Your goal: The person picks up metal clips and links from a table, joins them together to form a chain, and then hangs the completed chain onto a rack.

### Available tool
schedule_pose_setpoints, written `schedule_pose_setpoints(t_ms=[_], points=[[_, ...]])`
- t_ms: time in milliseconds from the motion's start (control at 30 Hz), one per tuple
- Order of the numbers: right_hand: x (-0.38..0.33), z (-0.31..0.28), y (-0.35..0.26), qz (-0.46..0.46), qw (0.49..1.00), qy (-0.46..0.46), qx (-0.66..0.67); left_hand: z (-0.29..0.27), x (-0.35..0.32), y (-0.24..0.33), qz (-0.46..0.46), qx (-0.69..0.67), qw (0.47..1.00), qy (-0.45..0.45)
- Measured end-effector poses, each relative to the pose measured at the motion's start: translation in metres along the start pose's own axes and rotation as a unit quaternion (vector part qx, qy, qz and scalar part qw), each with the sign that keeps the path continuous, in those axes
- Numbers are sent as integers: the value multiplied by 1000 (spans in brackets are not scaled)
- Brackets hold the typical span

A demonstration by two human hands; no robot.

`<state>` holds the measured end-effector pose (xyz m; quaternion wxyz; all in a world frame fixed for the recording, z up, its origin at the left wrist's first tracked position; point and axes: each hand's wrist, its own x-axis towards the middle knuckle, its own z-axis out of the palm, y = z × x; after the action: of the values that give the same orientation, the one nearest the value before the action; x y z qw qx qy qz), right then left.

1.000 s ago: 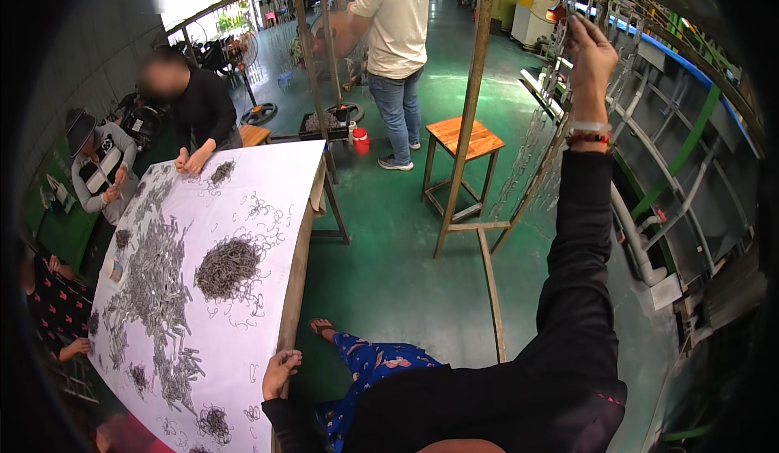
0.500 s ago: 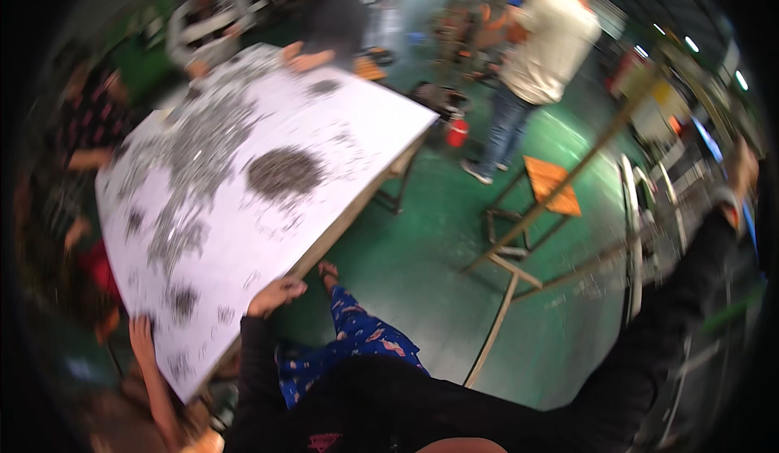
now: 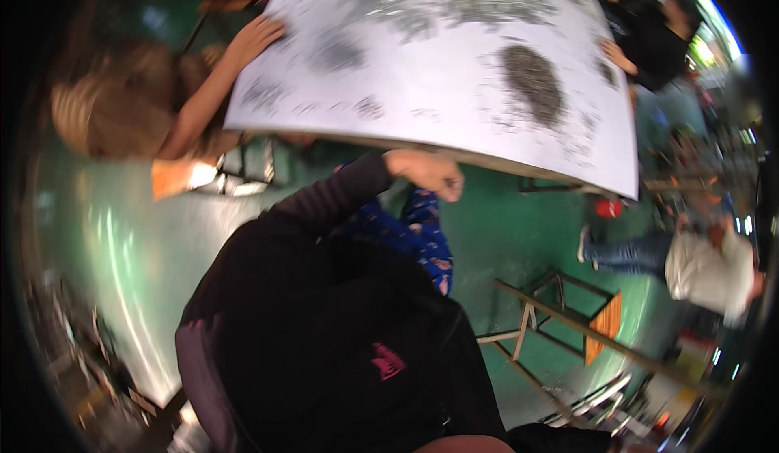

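My left hand (image 3: pixel 426 173) sits at the near edge of a big white table top (image 3: pixel 438 120), its fingers curled around the rim. The black sleeve runs back from it to my dark jacket. Heaps of small grey metal pieces lie spread across the table; a dense dark heap (image 3: pixel 531 84) is a little beyond my hand. My right hand is out of the picture. The whole view is tilted and blurred.
Another person's hand (image 3: pixel 253 37) rests on the table's left end. A person in black (image 3: pixel 659 40) leans on its far right corner. A person in a white shirt (image 3: pixel 714 274) stands on the green floor, beside an orange-topped stool (image 3: pixel 604 327) and slanted wooden poles (image 3: pixel 568 323).
The view has swung hard, so the table now lies across the top. My left hand has stayed on the table edge. My raised right arm has gone out of sight.
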<state>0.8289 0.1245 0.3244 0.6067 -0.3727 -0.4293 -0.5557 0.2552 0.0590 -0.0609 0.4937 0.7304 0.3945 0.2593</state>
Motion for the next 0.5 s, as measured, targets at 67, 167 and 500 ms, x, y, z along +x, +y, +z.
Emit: schedule_pose_setpoints(t_ms=[67, 167, 500], points=[[-67, 1, -92, 53, 991, -43, 117, -1, -13, 29, -43, -1, 998, 39], [-171, 15, -223, 128, 927, -209, 285, -15, -69, 49, -155, 83, 955, 239], [-380, 48, -595, 29, 472, -692, 546, -100, -160, -17, -430, 286, 664, 541]])
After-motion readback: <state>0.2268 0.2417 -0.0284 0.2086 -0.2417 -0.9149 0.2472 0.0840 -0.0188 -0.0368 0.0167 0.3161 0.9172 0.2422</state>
